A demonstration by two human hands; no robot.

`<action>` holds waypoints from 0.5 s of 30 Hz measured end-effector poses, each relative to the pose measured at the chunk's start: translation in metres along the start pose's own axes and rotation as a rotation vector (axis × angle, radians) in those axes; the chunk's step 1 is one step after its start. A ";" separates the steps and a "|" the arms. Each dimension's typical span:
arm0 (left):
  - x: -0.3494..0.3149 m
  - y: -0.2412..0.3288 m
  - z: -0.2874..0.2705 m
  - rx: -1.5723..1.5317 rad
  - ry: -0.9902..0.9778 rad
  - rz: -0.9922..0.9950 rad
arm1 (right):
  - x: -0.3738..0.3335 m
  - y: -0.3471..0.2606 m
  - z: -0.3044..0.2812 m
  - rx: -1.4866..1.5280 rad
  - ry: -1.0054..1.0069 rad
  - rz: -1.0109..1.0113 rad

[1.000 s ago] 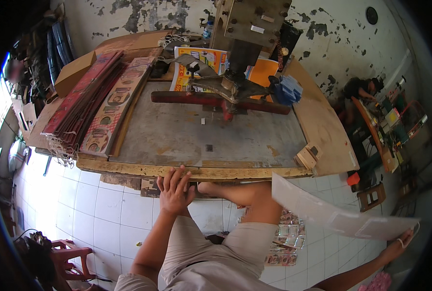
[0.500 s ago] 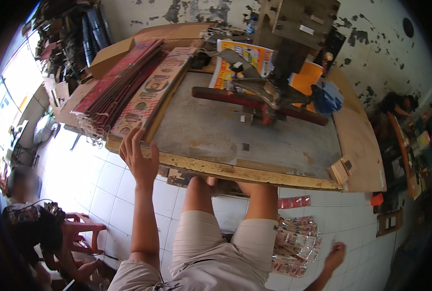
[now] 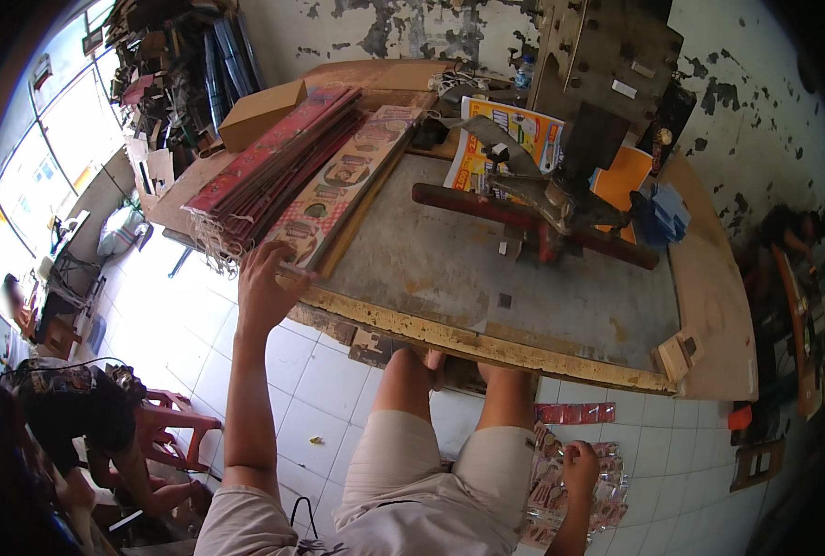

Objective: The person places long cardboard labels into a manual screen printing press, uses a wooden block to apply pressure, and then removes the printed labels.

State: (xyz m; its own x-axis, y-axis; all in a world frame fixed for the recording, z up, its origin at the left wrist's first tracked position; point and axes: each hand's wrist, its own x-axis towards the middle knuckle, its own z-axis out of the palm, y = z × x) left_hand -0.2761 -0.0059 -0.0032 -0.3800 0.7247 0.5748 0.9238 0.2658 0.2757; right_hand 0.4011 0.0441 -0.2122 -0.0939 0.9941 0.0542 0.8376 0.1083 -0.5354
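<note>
My left hand is at the near end of a stack of long printed strips with food pictures and a checked pattern. Its bent fingers lie over the end of the stack and its thumb is at the corner, closed on the top strip. My right hand hangs low beside my right knee with fingers curled, and nothing shows in it. Below it, a pile of printed strips in shiny wrap lies on the tiled floor. A press with a red-edged crossbar stands over the grey table plate.
Folded red strips with white strings lie left of the stack, beside a cardboard box. A wooden block sits at the table's right corner. A person is at lower left near a red stool; another works far right.
My right hand has come in leftward, closer to my knee. My left hand's fingers have bent over the stack's end. The whole view has shifted, and the person at left leans lower.
</note>
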 end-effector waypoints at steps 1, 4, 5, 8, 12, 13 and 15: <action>0.003 -0.002 -0.001 -0.012 -0.017 0.031 | 0.003 -0.010 -0.004 0.001 0.005 0.000; 0.015 -0.012 -0.003 -0.015 -0.098 0.130 | 0.007 -0.017 -0.007 0.033 0.040 -0.003; 0.020 -0.015 -0.006 0.009 -0.143 0.163 | 0.005 -0.017 -0.008 0.017 0.048 -0.017; 0.034 -0.030 -0.012 0.112 -0.235 0.325 | -0.001 -0.020 -0.011 0.003 0.053 -0.051; 0.038 -0.069 0.011 0.301 -0.160 0.592 | -0.008 -0.034 -0.015 0.042 0.063 -0.050; 0.042 -0.074 0.012 0.324 -0.118 0.606 | -0.008 -0.037 -0.014 0.048 0.066 -0.048; 0.059 -0.076 0.015 0.363 -0.031 0.637 | -0.007 -0.038 -0.008 0.089 0.063 -0.053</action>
State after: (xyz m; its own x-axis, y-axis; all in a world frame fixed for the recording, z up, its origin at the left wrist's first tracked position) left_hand -0.3679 0.0259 -0.0017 0.2325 0.8250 0.5151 0.9244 -0.0228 -0.3807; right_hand 0.3746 0.0335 -0.1857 -0.1003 0.9856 0.1358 0.7810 0.1626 -0.6030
